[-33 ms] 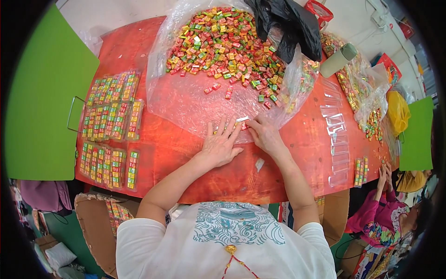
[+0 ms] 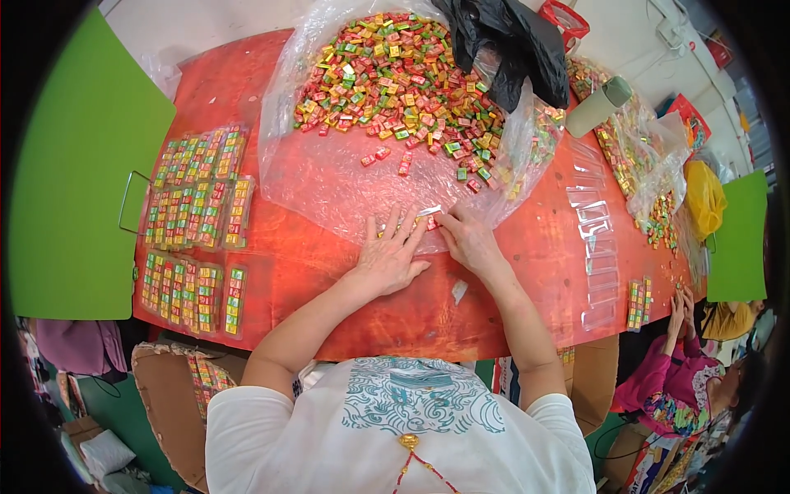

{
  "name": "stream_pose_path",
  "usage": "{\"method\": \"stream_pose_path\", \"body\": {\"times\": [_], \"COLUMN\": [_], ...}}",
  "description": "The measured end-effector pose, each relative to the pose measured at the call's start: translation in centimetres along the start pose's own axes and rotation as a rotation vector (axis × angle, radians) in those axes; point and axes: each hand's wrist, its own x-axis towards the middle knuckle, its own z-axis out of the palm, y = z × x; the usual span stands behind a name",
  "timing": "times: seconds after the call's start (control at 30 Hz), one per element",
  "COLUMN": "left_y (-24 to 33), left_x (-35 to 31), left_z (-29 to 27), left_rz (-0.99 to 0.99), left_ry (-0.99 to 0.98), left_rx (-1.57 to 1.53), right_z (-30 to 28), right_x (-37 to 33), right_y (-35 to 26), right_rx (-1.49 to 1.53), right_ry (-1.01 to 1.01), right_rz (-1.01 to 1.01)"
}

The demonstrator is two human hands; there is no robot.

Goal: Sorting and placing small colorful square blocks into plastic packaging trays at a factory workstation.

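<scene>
A clear plastic tray (image 2: 429,212) with small wrapped candies in it lies at the near edge of a clear plastic sheet. My left hand (image 2: 388,262) rests flat across its left part, fingers spread, hiding much of it. The bent fingers of my right hand (image 2: 472,241) close on the tray's right end, beside a red-wrapped candy (image 2: 432,223). Beyond my hands a big heap of red, yellow and green candies (image 2: 395,74) is spread on the plastic sheet (image 2: 329,177). A few loose candies lie between heap and hands.
Filled candy trays (image 2: 185,214) sit in rows at the left of the red table (image 2: 346,325). Empty clear trays (image 2: 594,239) line the right. A black bag (image 2: 518,49) and a pale green bottle (image 2: 601,105) stand behind. Another person's hands (image 2: 680,313) are at far right.
</scene>
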Motion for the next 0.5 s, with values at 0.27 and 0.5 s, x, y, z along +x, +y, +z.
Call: {"method": "stream_pose_path", "body": {"times": [0.27,0.5], "left_y": [-0.8,-3.8], "left_x": [0.2,0.1], "left_z": [1.1,-1.5], "left_rz": [-0.044,-0.148], "left_ry": [0.042,0.113], "left_rx": [-0.155,-0.819], "right_z": [0.3,1.1], "right_x": [0.2,0.5], "right_y": [-0.6,-0.8], "right_rx": [-0.068,0.083], "right_ry": [0.028,0.054], "right_rz": [0.060,0.159]}}
